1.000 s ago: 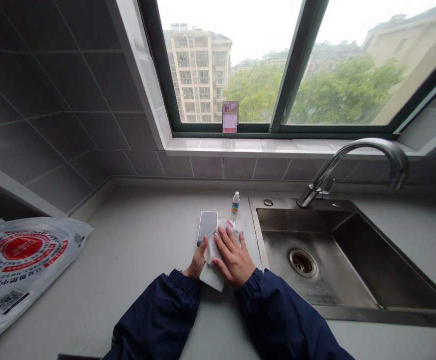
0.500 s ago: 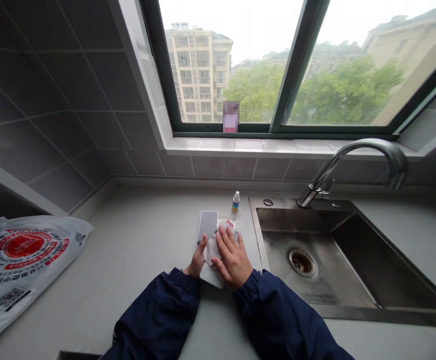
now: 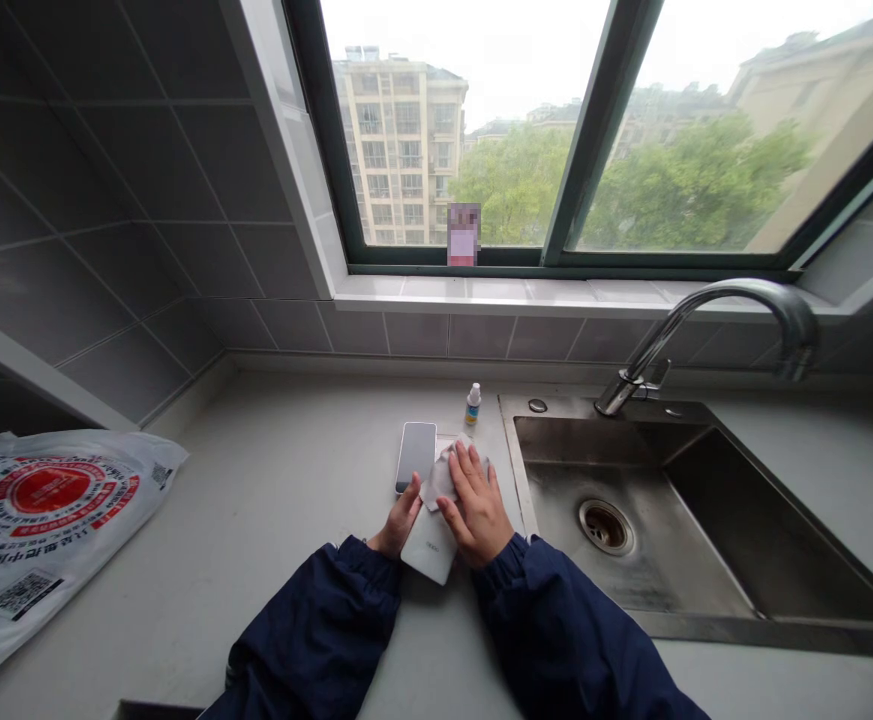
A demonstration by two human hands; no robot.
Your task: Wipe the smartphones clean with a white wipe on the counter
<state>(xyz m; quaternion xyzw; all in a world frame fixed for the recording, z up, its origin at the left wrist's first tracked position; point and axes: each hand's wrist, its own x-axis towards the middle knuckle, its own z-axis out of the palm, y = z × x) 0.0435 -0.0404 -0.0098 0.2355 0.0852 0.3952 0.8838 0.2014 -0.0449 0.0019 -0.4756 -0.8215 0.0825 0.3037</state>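
A white phone [image 3: 430, 546] lies back side up, slightly turned, on the counter. My left hand [image 3: 398, 520] is closed on its left edge, thumb up along the side. On its upper part lies a crumpled white cloth [image 3: 438, 483], and my right hand [image 3: 473, 505] presses it down, fingers laid over it. The cloth and hand hide that end of the phone. Just beyond my left thumb rests a second phone [image 3: 416, 455] with a dark grey screen. Behind the cloth stands a small white bottle [image 3: 473, 405] with a blue and yellow label.
A steel sink [image 3: 518, 480] with a chrome faucet [image 3: 620, 390] is set into the counter on the right. At the left lies a white plastic bag [image 3: 53, 540] with red print. Partly covered by the cloth, a flat pale item lies beside the second phone.
My right hand has slid the cloth a little to the right over the white phone. More of the phone's lower back now shows. My left hand has barely moved.
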